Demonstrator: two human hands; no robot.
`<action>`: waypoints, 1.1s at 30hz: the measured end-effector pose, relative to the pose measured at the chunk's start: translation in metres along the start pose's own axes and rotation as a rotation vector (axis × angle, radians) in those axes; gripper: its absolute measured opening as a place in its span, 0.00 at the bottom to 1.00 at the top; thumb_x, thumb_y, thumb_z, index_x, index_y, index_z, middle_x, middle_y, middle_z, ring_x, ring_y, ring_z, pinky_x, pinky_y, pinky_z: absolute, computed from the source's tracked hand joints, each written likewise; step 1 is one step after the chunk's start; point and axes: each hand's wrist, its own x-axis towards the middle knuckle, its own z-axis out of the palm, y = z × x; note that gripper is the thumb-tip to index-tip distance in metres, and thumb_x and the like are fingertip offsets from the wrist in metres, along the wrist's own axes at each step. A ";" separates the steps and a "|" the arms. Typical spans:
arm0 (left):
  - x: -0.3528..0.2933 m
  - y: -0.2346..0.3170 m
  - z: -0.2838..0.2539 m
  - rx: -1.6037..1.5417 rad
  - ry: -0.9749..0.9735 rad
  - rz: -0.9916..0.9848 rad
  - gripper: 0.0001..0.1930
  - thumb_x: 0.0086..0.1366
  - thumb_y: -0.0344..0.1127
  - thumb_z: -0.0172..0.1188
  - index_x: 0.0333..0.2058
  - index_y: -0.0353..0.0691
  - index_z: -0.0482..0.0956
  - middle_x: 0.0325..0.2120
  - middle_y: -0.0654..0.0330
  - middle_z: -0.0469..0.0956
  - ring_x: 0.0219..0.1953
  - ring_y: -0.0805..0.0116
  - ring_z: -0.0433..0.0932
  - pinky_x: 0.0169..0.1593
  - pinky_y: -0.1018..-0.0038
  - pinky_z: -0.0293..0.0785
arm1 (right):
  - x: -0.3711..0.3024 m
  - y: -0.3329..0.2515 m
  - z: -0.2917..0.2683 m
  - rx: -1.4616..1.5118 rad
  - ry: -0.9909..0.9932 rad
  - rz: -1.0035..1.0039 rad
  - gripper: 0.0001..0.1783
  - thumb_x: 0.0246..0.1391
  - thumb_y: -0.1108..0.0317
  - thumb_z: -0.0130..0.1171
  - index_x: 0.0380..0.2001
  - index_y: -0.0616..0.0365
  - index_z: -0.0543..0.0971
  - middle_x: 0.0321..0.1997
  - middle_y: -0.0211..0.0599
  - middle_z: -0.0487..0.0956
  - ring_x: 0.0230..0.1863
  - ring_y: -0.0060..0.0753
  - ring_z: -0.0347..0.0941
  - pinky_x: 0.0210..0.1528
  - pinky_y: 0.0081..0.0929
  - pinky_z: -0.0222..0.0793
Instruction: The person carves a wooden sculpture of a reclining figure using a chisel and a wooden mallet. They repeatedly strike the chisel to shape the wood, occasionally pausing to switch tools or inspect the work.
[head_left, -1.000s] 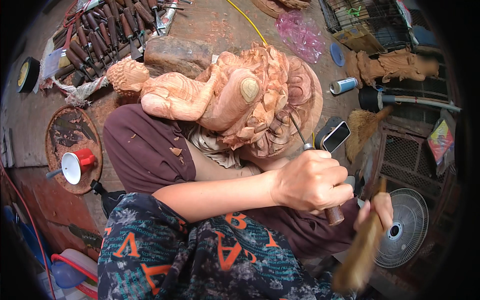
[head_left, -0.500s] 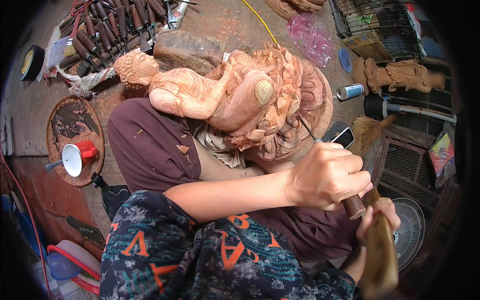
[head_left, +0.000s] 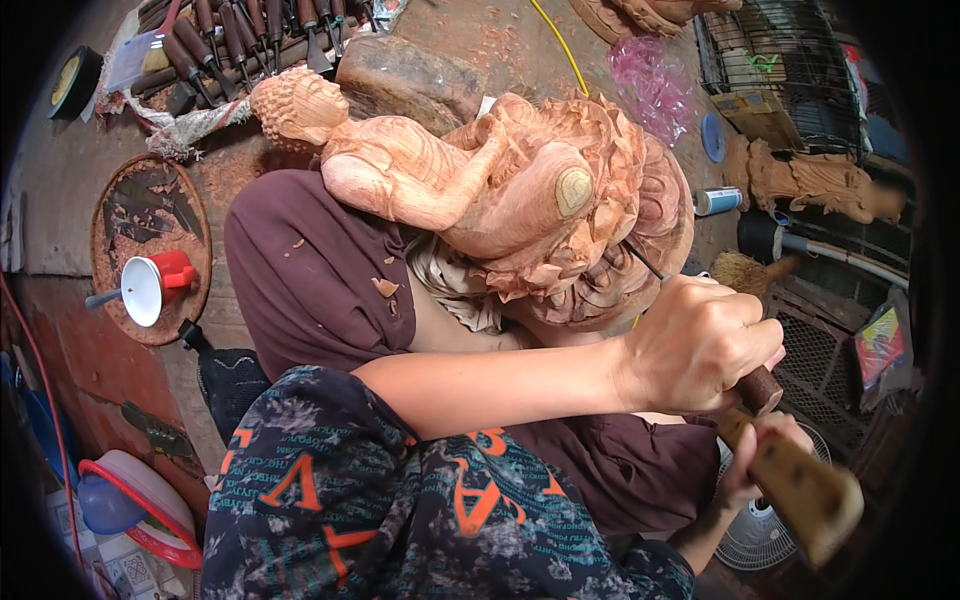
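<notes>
A carved wooden statue [head_left: 400, 180] lies on its side across my lap, its curly head to the left and its petalled base to the right. My left hand [head_left: 695, 345] is wrapped round the brown handle of a chisel [head_left: 760, 391]. The thin dark blade slants up to the carved petals of the base; its very tip is hard to make out. To the lower right, my right hand [head_left: 765, 455] grips a wooden mallet [head_left: 800, 495], whose thick end points down and right, just below the chisel's butt. A round pale patch marks the statue's knee.
Many wood-handled chisels [head_left: 235, 40] lie at the upper left beside a wooden block [head_left: 410, 80]. A red mug [head_left: 155, 285] sits on a round tray [head_left: 110, 225] of shavings. Rightward are a can [head_left: 718, 201], another carving [head_left: 810, 180], a wire cage [head_left: 770, 60] and a fan [head_left: 765, 535].
The view has shifted, so the statue and surroundings sit differently in the picture. The mallet has swung, its thick end now farther right. Both hands keep their holds.
</notes>
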 end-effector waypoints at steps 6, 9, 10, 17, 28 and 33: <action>0.004 -0.002 0.005 -0.001 -0.006 -0.044 0.10 0.53 0.35 0.63 0.20 0.41 0.70 0.15 0.60 0.68 0.18 0.57 0.73 0.22 0.65 0.68 | -0.005 0.012 -0.007 0.200 -0.035 -0.009 0.19 0.50 0.82 0.57 0.45 0.64 0.65 0.35 0.35 0.68 0.36 0.26 0.65 0.44 0.23 0.63; 0.007 -0.003 0.004 0.059 0.009 -0.030 0.08 0.52 0.35 0.62 0.23 0.40 0.72 0.15 0.61 0.68 0.17 0.62 0.73 0.21 0.68 0.66 | -0.008 0.016 -0.021 -0.343 -0.188 0.044 0.20 0.45 0.78 0.61 0.44 0.66 0.72 0.34 0.38 0.72 0.37 0.33 0.71 0.48 0.27 0.65; 0.003 0.004 0.002 0.105 -0.033 0.002 0.08 0.51 0.35 0.61 0.24 0.40 0.72 0.16 0.62 0.68 0.17 0.64 0.72 0.21 0.69 0.66 | -0.016 0.023 -0.011 -0.298 -0.087 0.127 0.26 0.41 0.77 0.63 0.48 0.67 0.73 0.32 0.39 0.73 0.35 0.38 0.73 0.48 0.27 0.66; -0.024 0.043 0.020 0.057 -0.176 0.242 0.11 0.52 0.39 0.57 0.33 0.42 0.75 0.25 0.64 0.67 0.22 0.72 0.66 0.21 0.77 0.61 | -0.024 0.032 -0.008 0.276 0.101 0.432 0.23 0.42 0.81 0.64 0.41 0.57 0.67 0.36 0.31 0.68 0.32 0.21 0.65 0.34 0.20 0.63; -0.018 -0.013 0.014 -0.020 -0.433 0.411 0.13 0.54 0.42 0.61 0.40 0.53 0.79 0.17 0.68 0.60 0.16 0.74 0.67 0.16 0.76 0.61 | 0.000 0.036 0.002 0.248 -0.087 -0.073 0.21 0.50 0.74 0.61 0.43 0.57 0.62 0.29 0.34 0.66 0.29 0.26 0.62 0.33 0.26 0.61; -0.016 -0.013 0.012 -0.116 -0.458 0.356 0.17 0.51 0.46 0.63 0.41 0.52 0.79 0.17 0.67 0.62 0.16 0.72 0.68 0.16 0.74 0.62 | 0.001 0.047 0.006 0.253 -0.073 -0.226 0.21 0.50 0.76 0.60 0.44 0.57 0.61 0.27 0.34 0.66 0.26 0.28 0.62 0.31 0.28 0.60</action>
